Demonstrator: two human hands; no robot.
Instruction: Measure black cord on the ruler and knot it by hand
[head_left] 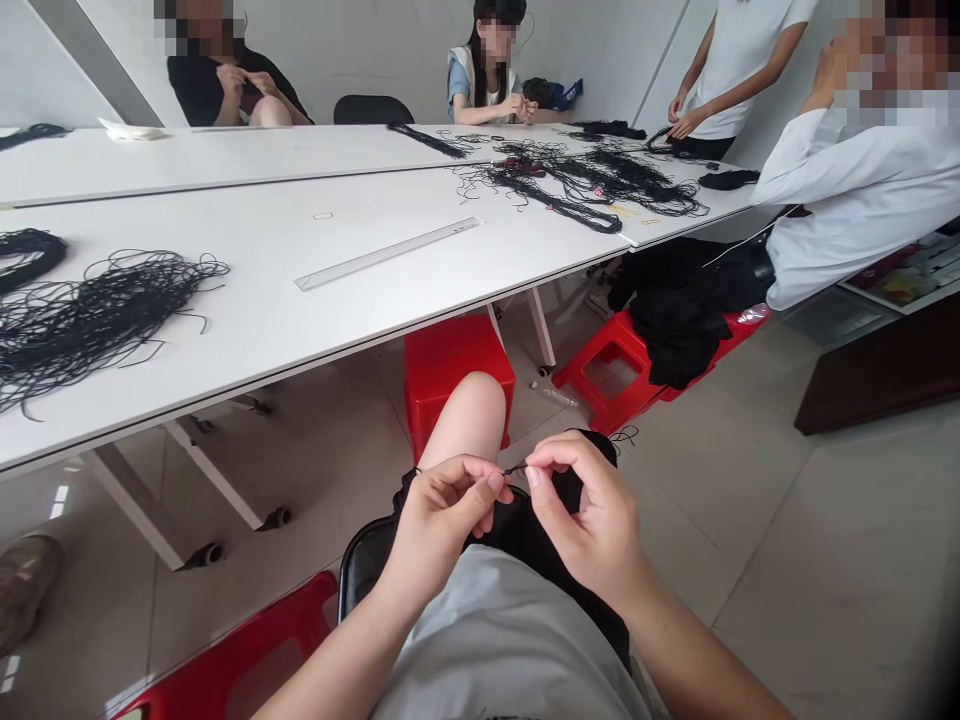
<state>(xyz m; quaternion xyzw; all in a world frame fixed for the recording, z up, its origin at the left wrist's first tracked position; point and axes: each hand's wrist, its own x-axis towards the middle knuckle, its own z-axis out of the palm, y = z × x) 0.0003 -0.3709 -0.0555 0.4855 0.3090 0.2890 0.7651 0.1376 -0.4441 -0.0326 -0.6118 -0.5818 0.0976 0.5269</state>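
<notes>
A short stretch of black cord [515,469] runs between my two hands, held above my lap. My left hand [457,500] pinches one side of it between thumb and forefinger, the other fingers curled beneath. From the other side, my right hand [585,500] grips the cord with thumb and forefinger. A small dark thickening shows in the cord close to my left fingertips; whether it is a knot I cannot make out. Loose ends of cord [624,436] stick out past my right knee. Most of the cord is hidden by my fingers.
A long white table [247,330] stands before me, bearing a clear ruler [390,254], a tangled heap of black cord [97,310] at left and more cord bundles [600,180] at right. Red stools [457,365] stand below. Several other people are around the table, some handling cord.
</notes>
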